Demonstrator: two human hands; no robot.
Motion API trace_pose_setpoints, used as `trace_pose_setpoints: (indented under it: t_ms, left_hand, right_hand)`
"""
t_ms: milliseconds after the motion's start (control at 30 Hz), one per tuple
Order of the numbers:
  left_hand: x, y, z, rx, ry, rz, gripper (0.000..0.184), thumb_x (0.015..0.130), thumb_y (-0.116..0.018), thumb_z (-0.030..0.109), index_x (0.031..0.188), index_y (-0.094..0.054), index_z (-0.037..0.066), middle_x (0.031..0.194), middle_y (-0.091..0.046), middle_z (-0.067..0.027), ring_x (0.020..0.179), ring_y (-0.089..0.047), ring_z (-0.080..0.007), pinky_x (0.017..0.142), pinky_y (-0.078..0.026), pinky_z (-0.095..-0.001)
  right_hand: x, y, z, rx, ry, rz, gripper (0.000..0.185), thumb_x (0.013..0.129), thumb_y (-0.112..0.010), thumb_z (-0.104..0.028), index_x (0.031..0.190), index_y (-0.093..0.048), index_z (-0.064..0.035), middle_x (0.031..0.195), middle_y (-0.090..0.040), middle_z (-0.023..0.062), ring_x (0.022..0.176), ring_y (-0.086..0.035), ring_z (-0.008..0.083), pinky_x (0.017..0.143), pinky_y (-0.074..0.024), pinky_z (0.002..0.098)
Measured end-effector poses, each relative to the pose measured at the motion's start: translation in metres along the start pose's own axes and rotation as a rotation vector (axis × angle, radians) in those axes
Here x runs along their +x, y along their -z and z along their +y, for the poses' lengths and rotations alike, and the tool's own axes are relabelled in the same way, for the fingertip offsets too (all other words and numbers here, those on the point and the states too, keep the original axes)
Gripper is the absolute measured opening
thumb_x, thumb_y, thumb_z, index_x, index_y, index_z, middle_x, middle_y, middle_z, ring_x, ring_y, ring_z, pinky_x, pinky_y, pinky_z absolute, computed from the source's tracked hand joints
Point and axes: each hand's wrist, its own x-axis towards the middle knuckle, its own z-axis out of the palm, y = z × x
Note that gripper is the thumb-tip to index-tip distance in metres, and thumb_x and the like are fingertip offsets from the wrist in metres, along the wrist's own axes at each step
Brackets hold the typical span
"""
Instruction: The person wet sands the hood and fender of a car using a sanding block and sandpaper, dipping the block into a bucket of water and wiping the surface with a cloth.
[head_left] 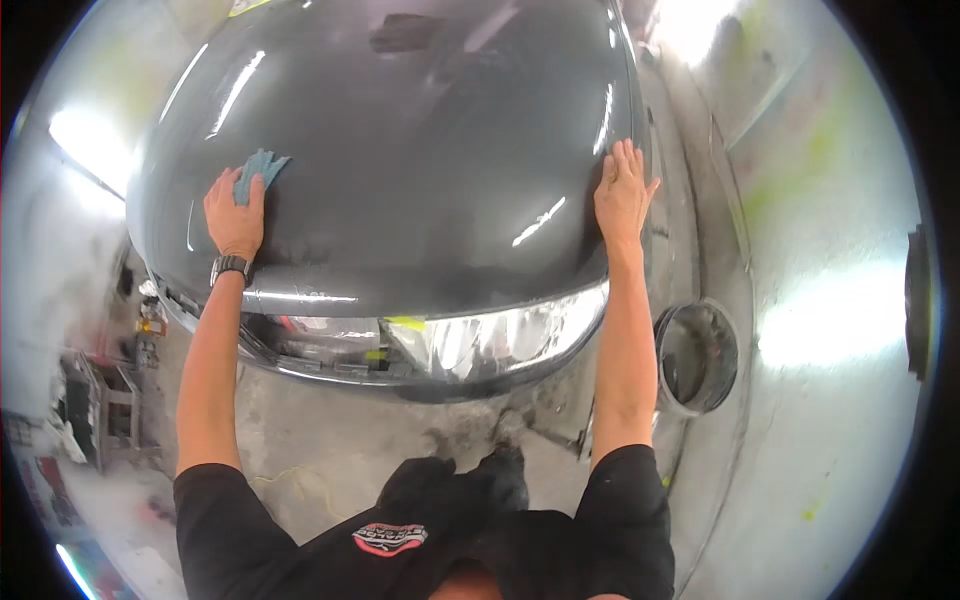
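Pale walls (pixel 825 420) smudged with yellow-green flank a dusty grey concrete floor (pixel 350 425), with patches of white glare (pixel 90 145) bleaching the sides. Filling the middle is a dark grey car hood (pixel 430 200), smooth, broad and gently domed, its glossy skin carrying bright streaks of reflected light. Toward its left side lies a blue cloth (pixel 262 178), crumpled into creased folds and pinched between the thumb and fingers of the person's left hand (pixel 233 212). Along the opposite edge, the right hand (pixel 624 195) rests laid out flat, fingers extended and mostly close together, one digit standing apart toward the wall. A dark watch (pixel 230 266) circles the left wrist. Below the hood's front edge sits a clear, shiny headlight (pixel 500 335), and near the right wall stands a round drum (pixel 697 358) with a dark rim.

Both palms are hidden, so how firmly either one presses cannot be told. The hood's far end is cut off by the top of the view, clutter (pixel 110 410) at the left blurs together, and the lettering of the logo (pixel 390 539) on the black shirt (pixel 310 565) is hard to read
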Motion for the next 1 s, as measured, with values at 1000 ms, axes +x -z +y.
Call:
trace_pose_setpoints:
  t_ms: [1000]
  left_hand:
    - [-0.001,0.006,-0.002,-0.230,-0.053,0.060,0.037,0.085,-0.081,0.048,0.103,-0.075,0.016,0.101,-0.071,-0.0047,0.099,-0.064,-0.0321,0.083,-0.051,-0.0472]
  right_hand:
    - [-0.105,-0.026,-0.301,-0.017,0.472,-0.201,0.069,0.100,-0.063,-0.036,0.158,-0.041,-0.0048,0.168,-0.036,0.0162,0.156,-0.031,0.0341,0.121,-0.0237,0.0681]
